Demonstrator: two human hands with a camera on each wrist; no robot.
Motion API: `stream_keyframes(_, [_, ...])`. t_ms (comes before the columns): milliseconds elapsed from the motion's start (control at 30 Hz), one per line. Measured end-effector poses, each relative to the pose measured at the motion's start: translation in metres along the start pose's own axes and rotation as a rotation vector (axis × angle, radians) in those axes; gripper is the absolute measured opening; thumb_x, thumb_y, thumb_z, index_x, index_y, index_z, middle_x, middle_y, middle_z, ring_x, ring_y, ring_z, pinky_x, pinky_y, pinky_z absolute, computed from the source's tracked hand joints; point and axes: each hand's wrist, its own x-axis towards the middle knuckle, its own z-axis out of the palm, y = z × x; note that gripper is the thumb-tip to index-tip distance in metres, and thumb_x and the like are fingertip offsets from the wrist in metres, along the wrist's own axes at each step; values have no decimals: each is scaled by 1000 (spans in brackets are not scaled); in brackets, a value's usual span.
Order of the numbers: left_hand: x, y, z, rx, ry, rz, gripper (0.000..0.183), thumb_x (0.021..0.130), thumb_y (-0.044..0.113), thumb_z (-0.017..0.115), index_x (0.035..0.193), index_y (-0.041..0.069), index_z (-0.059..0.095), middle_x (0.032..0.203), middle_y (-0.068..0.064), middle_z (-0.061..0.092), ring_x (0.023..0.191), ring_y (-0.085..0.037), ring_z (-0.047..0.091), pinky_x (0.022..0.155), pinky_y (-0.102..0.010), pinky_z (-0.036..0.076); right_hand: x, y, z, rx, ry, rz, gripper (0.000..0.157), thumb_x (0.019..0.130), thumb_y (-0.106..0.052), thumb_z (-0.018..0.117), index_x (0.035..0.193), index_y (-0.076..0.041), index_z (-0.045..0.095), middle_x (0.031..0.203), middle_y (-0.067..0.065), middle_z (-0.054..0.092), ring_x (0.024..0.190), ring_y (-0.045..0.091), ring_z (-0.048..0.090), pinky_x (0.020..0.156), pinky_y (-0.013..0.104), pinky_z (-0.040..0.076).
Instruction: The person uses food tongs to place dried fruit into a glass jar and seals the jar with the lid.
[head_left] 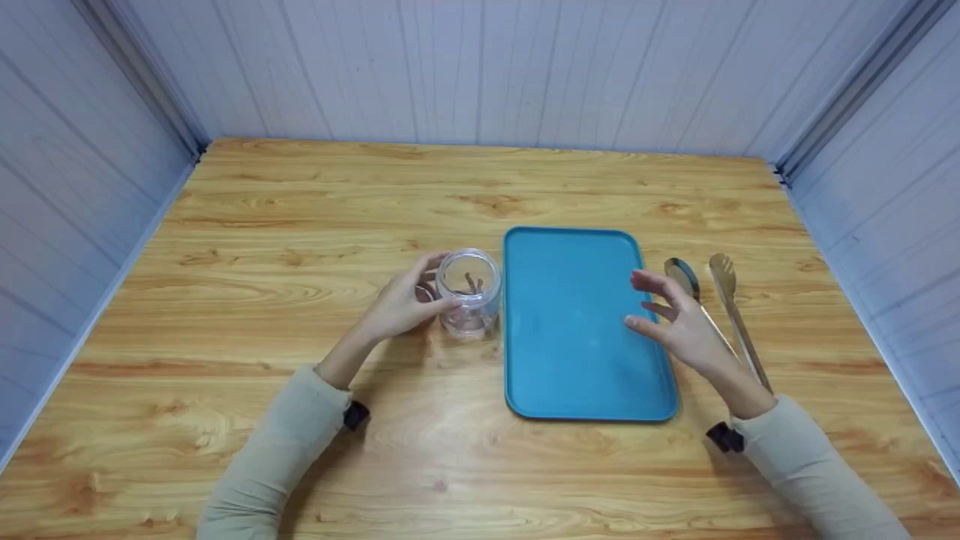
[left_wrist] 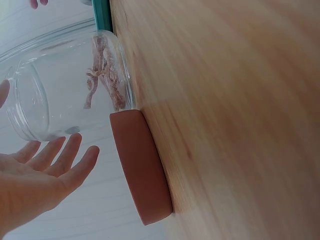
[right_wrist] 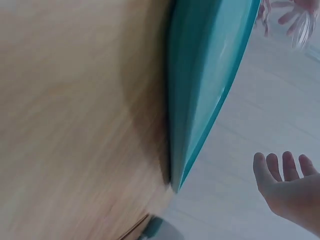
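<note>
A clear jar (head_left: 469, 319) stands upright and uncapped on the table, left of a blue tray (head_left: 585, 330). A few brown, dried-looking strips (left_wrist: 107, 75) lie at its bottom. My left hand (head_left: 405, 300) is around the jar's left side, its fingers spread and fairly straight, the thumb in front near the rim. Whether all its fingertips touch the glass is hard to tell. Flat beside the jar lies a reddish-brown lid (left_wrist: 142, 167), mostly hidden by that hand in the head view. Over the tray's right edge hovers my right hand (head_left: 686, 334), fingers loosely bent, holding nothing.
Right of the tray lie a metal spoon (head_left: 681, 274) and a pronged serving utensil (head_left: 724, 277), their handles partly behind the right arm. Pale panel walls (head_left: 480, 75) enclose the wooden table (head_left: 337, 195) at the back and both sides.
</note>
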Motion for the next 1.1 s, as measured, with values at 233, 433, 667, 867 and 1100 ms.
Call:
stream_keyframes(233, [7, -25, 3, -19, 3, 16, 63, 77, 8, 68, 130, -2, 36, 120, -23, 47, 90, -30, 53, 76, -40, 45, 10, -6, 19, 18, -61, -33, 58, 78, 8, 60, 128, 11, 32, 126, 22, 37, 117, 34, 33, 92, 50, 30])
stream_keyframes(433, [11, -41, 4, -38, 7, 33, 64, 76, 13, 70, 130, 3, 37, 120, -22, 48, 90, -29, 53, 75, -43, 44, 20, -1, 33, 69, -106, -72, 58, 77, 8, 61, 128, 8, 34, 125, 19, 40, 116, 33, 35, 92, 50, 30])
stream_keyframes(667, [11, -39, 4, -26, 11, 39, 63, 76, 14, 70, 129, 2, 38, 117, -20, 51, 89, -26, 54, 73, -37, 45, 35, 6, 48, 78, -168, -74, 59, 78, -3, 65, 130, -1, 35, 125, 10, 41, 116, 27, 36, 92, 43, 34])
stream_keyframes(867, [3, -13, 1, -25, 5, 42, 60, 77, 5, 67, 128, -6, 37, 117, -22, 49, 90, -31, 53, 73, -35, 45, 44, -15, 59, 75, -209, -67, 59, 79, 1, 63, 130, 3, 33, 126, 17, 39, 115, 31, 36, 92, 49, 31])
stream_keyframes(1100, [2, -6, 0, -30, 1, 30, 60, 76, 1, 66, 128, -8, 35, 118, -24, 48, 91, -33, 53, 76, -41, 45, 58, -26, 67, 35, -235, -38, 61, 79, 1, 63, 130, 4, 31, 126, 19, 38, 115, 29, 36, 92, 48, 31])
